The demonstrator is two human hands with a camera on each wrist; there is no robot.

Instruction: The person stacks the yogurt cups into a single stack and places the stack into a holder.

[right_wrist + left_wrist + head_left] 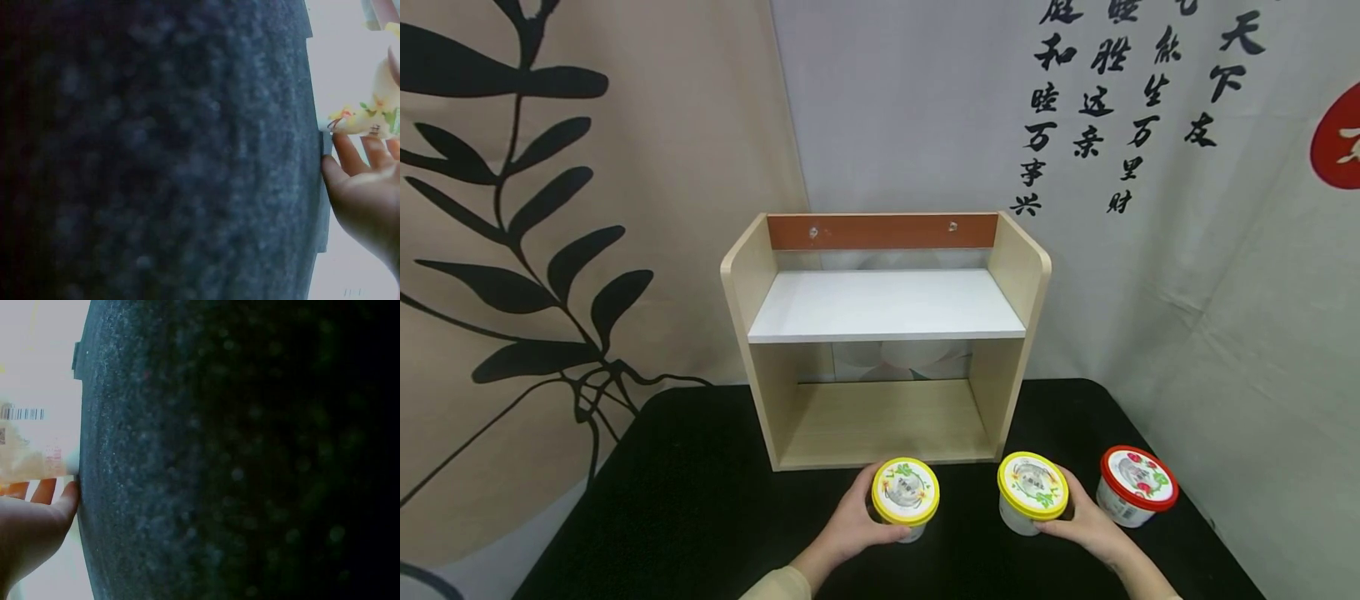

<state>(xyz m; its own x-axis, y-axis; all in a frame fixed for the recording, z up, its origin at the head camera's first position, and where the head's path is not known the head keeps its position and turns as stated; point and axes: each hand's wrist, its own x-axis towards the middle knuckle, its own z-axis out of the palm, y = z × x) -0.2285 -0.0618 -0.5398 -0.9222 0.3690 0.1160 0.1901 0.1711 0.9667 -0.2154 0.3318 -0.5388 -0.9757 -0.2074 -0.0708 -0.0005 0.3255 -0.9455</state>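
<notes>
My left hand [855, 518] grips a white tub with a yellow-rimmed lid [906, 492], thumb at its near side and fingers behind it. Farther right, my right hand [1086, 521] holds a second yellow-lidded tub [1033, 483] from its right side. Both lids carry green leaf prints and face up. In the left wrist view, a barcode shows on the wall of the left tub [31, 434], above the fingers. The right wrist view shows flowers printed on the right tub [369, 115]. A red-lidded tub [1138, 483] stands just right of my right hand.
A small two-tier shelf unit [886, 304] stands behind the hands, with a white upper board, a wooden lower board and a brown back rail [883, 232]. It sits on a black tabletop [685, 500]. Cloth with leaf prints and writing hangs behind.
</notes>
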